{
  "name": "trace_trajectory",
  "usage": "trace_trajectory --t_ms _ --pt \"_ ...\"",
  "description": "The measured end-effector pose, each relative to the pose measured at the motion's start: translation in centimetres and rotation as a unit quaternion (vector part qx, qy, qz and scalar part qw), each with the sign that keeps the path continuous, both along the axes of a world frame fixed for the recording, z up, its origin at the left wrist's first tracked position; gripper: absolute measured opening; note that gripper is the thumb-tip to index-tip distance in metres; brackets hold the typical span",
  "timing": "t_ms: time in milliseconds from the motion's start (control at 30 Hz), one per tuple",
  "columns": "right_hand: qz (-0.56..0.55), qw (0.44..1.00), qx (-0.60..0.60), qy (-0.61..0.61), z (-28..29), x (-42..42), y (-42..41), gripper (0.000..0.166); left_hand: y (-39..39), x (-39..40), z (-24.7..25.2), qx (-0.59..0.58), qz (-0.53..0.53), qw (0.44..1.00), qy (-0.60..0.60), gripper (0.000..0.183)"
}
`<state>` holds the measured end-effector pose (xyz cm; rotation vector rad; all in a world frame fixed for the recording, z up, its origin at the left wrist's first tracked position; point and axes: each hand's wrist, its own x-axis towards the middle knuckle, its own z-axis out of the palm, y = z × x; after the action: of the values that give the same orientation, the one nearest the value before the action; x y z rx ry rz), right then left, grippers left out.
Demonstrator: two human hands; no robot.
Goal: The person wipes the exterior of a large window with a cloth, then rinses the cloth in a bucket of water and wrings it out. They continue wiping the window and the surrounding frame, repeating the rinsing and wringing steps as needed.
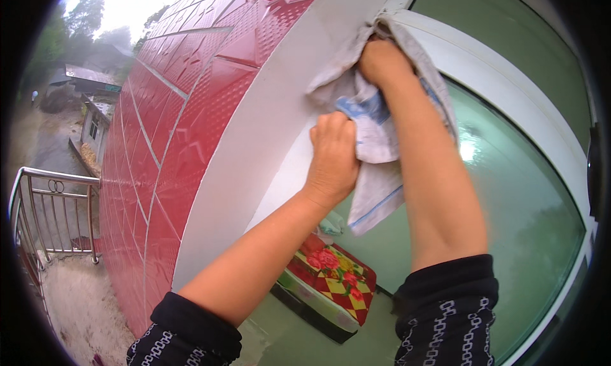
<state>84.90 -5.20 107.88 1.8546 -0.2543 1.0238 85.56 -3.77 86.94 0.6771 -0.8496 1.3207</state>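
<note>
A white cloth with blue stripes point(377, 146) hangs in folds before me, its pointed lower corner dangling free. My right hand point(385, 63) is raised inside the upper folds and presses the cloth against the top corner of the white window frame point(477, 46). Its fingertips are hidden by the fabric. Lower and to the left, my left hand point(334, 158) has its fingers curled around an edge of the same cloth. Beside both hands runs the pale inner side of the wall opening point(258, 142). To the right of my right forearm is a greenish glass pane point(515, 199).
Red patterned tiles point(191, 103) cover the outer wall on the left. Beyond them stands a metal railing point(62, 180) above a concrete floor point(81, 294). Below my arms, a bed or bench with a floral cover point(339, 275) shows indoors. A dark upper pane point(506, 37) sits above the frame.
</note>
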Motion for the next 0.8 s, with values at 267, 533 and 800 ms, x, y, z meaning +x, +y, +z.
trace_trajectory --t_ms 267,533,800 --pt "0.152 0.987 0.035 0.038 -11.7 -1.5 2.3 0.038 2.8 1.3 -2.8 -0.033 -0.245 0.969 -0.025 0.013" --pt "0.201 0.976 0.069 0.044 -21.3 -0.9 1.0 0.045 7.6 -3.2 -9.6 0.001 -0.27 0.963 0.003 0.025" --pt "0.108 0.98 0.149 -0.072 -7.3 -7.2 -0.3 0.059 5.8 -3.0 -7.5 0.041 -0.141 0.989 -0.014 0.038"
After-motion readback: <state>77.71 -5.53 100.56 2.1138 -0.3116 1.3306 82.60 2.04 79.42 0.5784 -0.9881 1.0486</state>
